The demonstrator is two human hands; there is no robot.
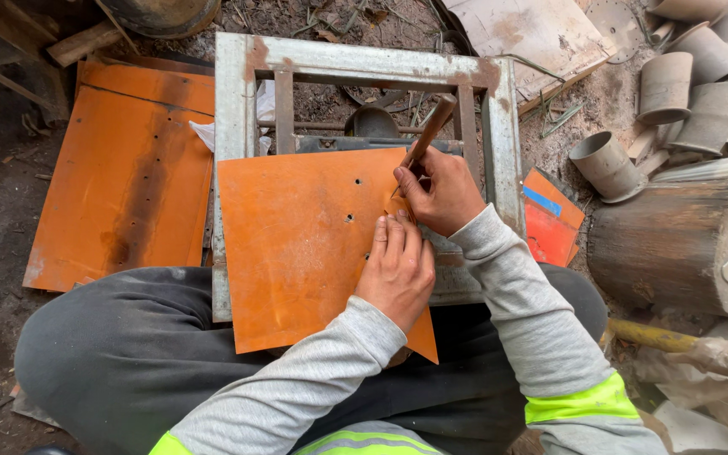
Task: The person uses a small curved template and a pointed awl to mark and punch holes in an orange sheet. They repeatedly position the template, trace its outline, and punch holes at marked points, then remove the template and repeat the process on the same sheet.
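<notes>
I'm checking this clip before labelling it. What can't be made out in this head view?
- Tool tip: the right hand holds a wooden-handled tool; its working end is hidden behind the fingers.
- Orange sheet: its right edge is covered by the left hand.
- Frame: its lower part is hidden under the sheet.
- Log: cut off by the right edge.

The left hand (398, 271) is covering the orange sheet's (297, 244) right edge, and the right hand (441, 195) is hiding the tip of the wooden-handled tool (428, 135). The sheet is concealing most of the metal frame (236, 118) beneath it. The picture's edge is cutting off the log (676, 248) at right
</notes>
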